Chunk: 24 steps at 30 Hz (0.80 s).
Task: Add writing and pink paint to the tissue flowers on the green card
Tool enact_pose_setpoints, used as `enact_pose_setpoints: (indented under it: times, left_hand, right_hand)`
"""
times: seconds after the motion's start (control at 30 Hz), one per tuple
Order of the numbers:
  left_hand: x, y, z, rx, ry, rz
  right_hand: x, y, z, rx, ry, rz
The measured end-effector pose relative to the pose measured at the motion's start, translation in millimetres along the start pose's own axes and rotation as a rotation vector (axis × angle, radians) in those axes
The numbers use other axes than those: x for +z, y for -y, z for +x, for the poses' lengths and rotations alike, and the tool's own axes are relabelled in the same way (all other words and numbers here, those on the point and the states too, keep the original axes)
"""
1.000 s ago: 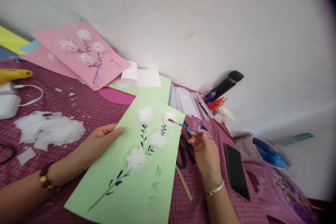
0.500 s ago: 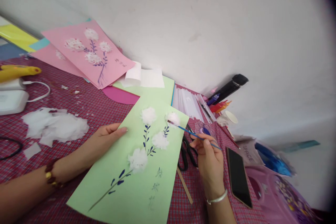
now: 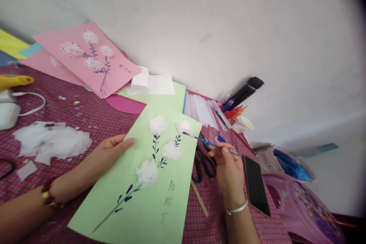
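My left hand point(image 3: 116, 150) grips the left edge of a green sheet of paper point(image 3: 114, 198), thumb on top, fingers underneath. The sheet carries a painted branch with dark blue leaves, several fluffy white tissue flowers point(image 3: 147, 173) and handwritten characters down its right side. Between thumb and fingers of my right hand point(image 3: 228, 164) is a thin blue paintbrush point(image 3: 204, 142). Its tip is at the lower edge of the upper right flower point(image 3: 184, 126); whether it touches I cannot tell. Black-handled scissors point(image 3: 204, 164) lie partly hidden beside the sheet, under the brush.
Torn white tissue point(image 3: 54, 141) lies to the left, below a yellow glue gun point(image 3: 17, 81) and a white cable. Pink flower pictures point(image 3: 100, 57) lean at the wall. On the right are a phone point(image 3: 256, 185), a paper cup point(image 3: 246, 122), a wooden stick point(image 3: 199, 198) and a pink stool point(image 3: 303, 202).
The whole view has shifted slightly, so most things appear further left. The brush tip stays near the upper right flower, and both hands keep their hold.
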<state>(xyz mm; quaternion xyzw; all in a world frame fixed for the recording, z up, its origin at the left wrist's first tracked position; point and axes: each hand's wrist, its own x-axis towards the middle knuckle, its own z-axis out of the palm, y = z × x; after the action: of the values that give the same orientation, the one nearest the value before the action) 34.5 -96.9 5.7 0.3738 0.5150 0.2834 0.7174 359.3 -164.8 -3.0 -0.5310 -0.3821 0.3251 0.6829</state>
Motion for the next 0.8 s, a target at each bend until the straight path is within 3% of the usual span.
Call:
enact_pose_setpoints:
  times: [0.33, 0.47, 0.6, 0.7, 0.8]
  left_hand:
    - [6.0, -10.2, -4.3, -0.08, -0.108, 0.035]
    - [8.7, -13.1, -6.8, -0.076, -0.096, 0.044]
    - [8.9, -14.4, -6.4, -0.073, -0.131, 0.065]
    - [5.9, -11.8, -3.7, -0.096, -0.114, 0.039]
    - [-1.9, -3.3, 2.2, -0.143, -0.128, 0.055]
  right_hand:
    - [-10.8, 1.9, 7.1, 0.003, -0.04, 0.069]
    - [-7.7, 1.3, 6.5, 0.004, -0.037, 0.148]
    - [-3.1, -0.3, 7.0, 0.047, -0.001, 0.079]
    - [-10.5, 5.4, 10.6, 0.008, -0.068, 0.09]
    - [-29.9, 17.6, 16.7, -0.087, -0.218, 0.124]
